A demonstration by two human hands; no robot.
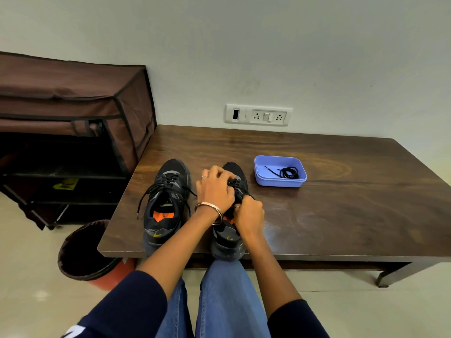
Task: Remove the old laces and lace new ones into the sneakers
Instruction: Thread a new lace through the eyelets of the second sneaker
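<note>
Two black sneakers stand side by side on the wooden table, heels toward me. The left sneaker is untied, and its black lace ends hang loose over both sides. My left hand lies across the lacing of the right sneaker with its fingers closed on the lace. My right hand is a fist beside the shoe's opening, pinching a black lace end. A lavender plastic box to the right holds a coiled black lace.
A brown fabric shoe rack stands left of the table against the wall. A bin with a dark liner sits on the floor at the table's front left corner. A wall socket panel is behind the table.
</note>
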